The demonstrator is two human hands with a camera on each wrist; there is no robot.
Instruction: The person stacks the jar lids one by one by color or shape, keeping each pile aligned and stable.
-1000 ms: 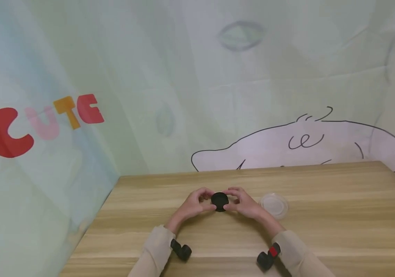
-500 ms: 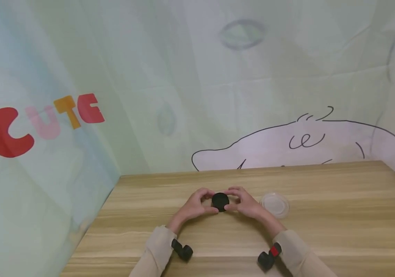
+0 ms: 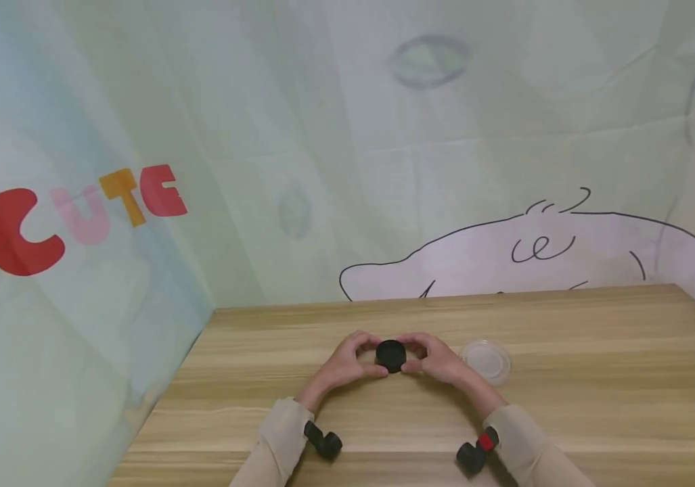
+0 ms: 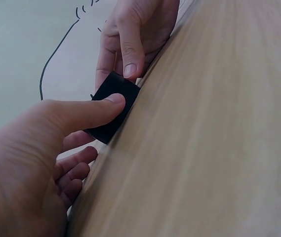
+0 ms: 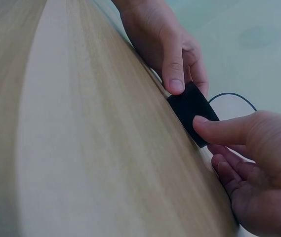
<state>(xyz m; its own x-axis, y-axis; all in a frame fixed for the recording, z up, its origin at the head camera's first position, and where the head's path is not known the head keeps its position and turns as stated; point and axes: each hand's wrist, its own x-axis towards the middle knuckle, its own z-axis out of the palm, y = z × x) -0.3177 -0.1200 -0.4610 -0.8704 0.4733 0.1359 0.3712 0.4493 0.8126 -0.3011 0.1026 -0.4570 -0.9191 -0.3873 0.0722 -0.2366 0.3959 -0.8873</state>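
Observation:
A small, round black container (image 3: 391,356) with a dark, recessed top stands upright on the wooden table (image 3: 396,433). From the wrist views its straight dark side (image 4: 111,118) is visible, its base at the tabletop. My left hand (image 3: 344,362) pinches it from the left, thumb on the near side and fingers at the far side. Opposite, my right hand (image 3: 438,360) holds the right side in the same way, its thumb (image 5: 207,126) pressed on the wall. What lies inside the container is too dark to tell.
A clear round plastic lid or shallow dish (image 3: 486,362) lies on the table just right of my right forearm. Behind the table hangs a pale printed curtain (image 3: 298,135). Black wrist cameras (image 3: 325,444) stick out from both sleeves.
Both hands keep their hold on the black container. Everything sits slightly further right in the view, as the camera has shifted a little; the left thumb lies slightly further along the container's near side.

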